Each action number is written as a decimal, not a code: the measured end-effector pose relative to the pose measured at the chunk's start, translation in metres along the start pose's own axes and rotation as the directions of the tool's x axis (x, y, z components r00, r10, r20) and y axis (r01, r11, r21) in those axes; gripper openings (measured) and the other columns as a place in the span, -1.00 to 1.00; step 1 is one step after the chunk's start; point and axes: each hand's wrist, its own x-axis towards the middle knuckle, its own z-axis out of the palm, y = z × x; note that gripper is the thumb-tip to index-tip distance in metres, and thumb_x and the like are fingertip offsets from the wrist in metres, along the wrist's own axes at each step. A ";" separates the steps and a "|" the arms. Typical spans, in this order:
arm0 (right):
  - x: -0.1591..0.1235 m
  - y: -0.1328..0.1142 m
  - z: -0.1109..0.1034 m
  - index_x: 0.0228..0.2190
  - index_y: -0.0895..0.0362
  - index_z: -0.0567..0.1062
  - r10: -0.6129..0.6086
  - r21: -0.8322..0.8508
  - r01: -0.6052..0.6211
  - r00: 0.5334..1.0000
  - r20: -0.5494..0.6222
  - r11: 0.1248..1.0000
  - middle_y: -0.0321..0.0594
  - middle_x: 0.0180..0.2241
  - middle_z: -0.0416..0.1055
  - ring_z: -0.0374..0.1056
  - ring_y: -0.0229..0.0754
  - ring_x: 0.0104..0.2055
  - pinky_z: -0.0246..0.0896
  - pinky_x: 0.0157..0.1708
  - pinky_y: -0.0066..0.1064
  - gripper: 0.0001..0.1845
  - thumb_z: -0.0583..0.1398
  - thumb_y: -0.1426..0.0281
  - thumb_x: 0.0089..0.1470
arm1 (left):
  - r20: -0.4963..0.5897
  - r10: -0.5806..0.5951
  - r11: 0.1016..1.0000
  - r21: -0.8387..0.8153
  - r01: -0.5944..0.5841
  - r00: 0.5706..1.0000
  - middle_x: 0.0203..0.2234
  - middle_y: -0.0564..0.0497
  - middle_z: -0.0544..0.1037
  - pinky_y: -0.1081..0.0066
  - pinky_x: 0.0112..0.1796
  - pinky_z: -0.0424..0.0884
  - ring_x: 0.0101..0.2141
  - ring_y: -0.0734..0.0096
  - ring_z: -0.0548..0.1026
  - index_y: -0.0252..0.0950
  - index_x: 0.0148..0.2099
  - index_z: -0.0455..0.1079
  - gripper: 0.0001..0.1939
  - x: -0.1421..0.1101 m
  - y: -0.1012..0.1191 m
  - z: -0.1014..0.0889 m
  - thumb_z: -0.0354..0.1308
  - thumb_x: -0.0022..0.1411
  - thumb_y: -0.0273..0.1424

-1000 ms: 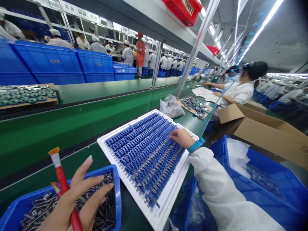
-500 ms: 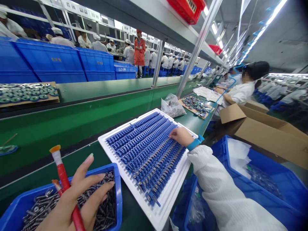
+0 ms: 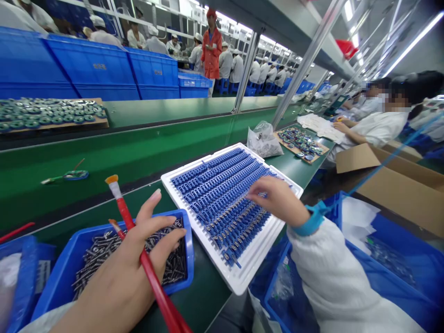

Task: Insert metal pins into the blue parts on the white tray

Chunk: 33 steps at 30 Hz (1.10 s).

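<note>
The white tray (image 3: 258,259) lies on the green belt, right under the right hand (image 3: 277,201). It holds dozens of blue comb-like parts (image 3: 222,199) in tight rows, too many to count exactly. That hand is empty, loosely curled and released, with its fingertips (image 3: 250,196) low over the tray's right side; whether they touch a part, I cannot tell. A blue wrist strap (image 3: 314,221) circles the wrist, and a white sleeve (image 3: 333,273) covers the arm.

The left hand (image 3: 118,273) grasps one red brush (image 3: 150,273) across the palm, its white bristles and orange tip pointing far. The hand sits over one blue bin (image 3: 187,245) of loose dark screws (image 3: 100,252), just left of the tray. One thin orange-tipped stick (image 3: 113,224) stands beside the brush.

Near right lies a second blue bin (image 3: 391,273), below one cardboard box (image 3: 391,180). Farther along the belt are one clear plastic bag (image 3: 263,141) and one board of small parts (image 3: 300,142). Two masked co-workers sit at far right; the nearer one's arm (image 3: 360,132) reaches toward the belt.
</note>
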 end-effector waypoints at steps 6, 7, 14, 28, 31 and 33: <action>-0.018 -0.077 0.024 -0.27 0.14 0.59 -0.374 0.018 0.381 0.896 0.237 0.924 -0.23 -0.32 0.24 0.17 -0.10 -0.22 0.06 -0.24 -0.30 -0.75 0.51 0.58 0.09 | 0.000 0.134 0.989 0.061 -0.133 0.991 -0.02 -0.11 0.49 0.41 -0.37 0.60 0.03 0.11 0.50 -0.14 -0.08 0.34 -0.71 0.003 0.007 -0.008 -0.17 0.34 -0.23; -0.017 -0.081 0.026 -0.24 0.15 0.59 -0.382 0.000 0.395 0.887 0.258 0.919 -0.21 -0.30 0.23 0.15 -0.09 -0.21 0.05 -0.24 -0.28 -0.76 0.49 0.58 0.12 | -0.009 0.155 0.985 0.071 -0.154 0.988 0.00 -0.11 0.48 0.39 -0.32 0.60 0.09 0.10 0.44 -0.14 -0.05 0.34 -0.70 0.001 0.006 -0.008 -0.18 0.35 -0.25; -0.017 -0.090 0.024 -0.27 0.22 0.56 -0.392 -0.086 0.449 0.845 0.363 0.889 -0.17 -0.26 0.15 0.09 -0.05 -0.18 0.08 -0.20 -0.19 -0.88 0.39 0.56 0.18 | -0.028 0.452 0.885 0.138 -0.444 0.892 0.01 -0.02 0.40 0.28 0.07 0.44 0.30 0.13 0.08 -0.17 0.05 0.29 -0.68 -0.008 -0.002 -0.007 -0.12 0.35 -0.56; -0.020 -0.088 0.036 -0.25 0.19 0.52 -0.371 -0.152 0.460 0.839 0.398 0.875 -0.18 -0.25 0.12 0.06 -0.04 -0.17 0.12 -0.20 -0.21 -0.86 0.39 0.56 0.25 | -0.029 0.564 0.811 0.204 -0.548 0.825 0.01 -0.17 0.28 0.18 0.17 0.32 0.33 0.12 -0.02 -0.40 -0.01 0.32 -0.76 -0.004 -0.007 -0.009 -0.12 0.38 -0.62; -0.019 -0.089 0.037 -0.28 0.19 0.53 -0.377 -0.149 0.468 0.832 0.408 0.871 -0.18 -0.26 0.13 0.07 -0.04 -0.18 0.12 -0.20 -0.20 -0.87 0.38 0.56 0.27 | -0.027 0.566 0.809 0.208 -0.549 0.824 0.01 -0.19 0.28 0.16 0.16 0.34 0.33 0.08 -0.02 -0.41 -0.01 0.32 -0.75 -0.004 -0.007 -0.008 -0.12 0.37 -0.64; -0.019 -0.090 0.038 -0.28 0.19 0.53 -0.384 -0.143 0.475 0.827 0.411 0.868 -0.18 -0.27 0.13 0.07 -0.04 -0.18 0.11 -0.19 -0.19 -0.87 0.38 0.56 0.28 | -0.020 0.561 0.812 0.207 -0.546 0.827 0.01 -0.20 0.28 0.14 0.15 0.36 0.33 0.05 -0.01 -0.41 0.00 0.31 -0.74 -0.004 -0.007 -0.007 -0.12 0.36 -0.64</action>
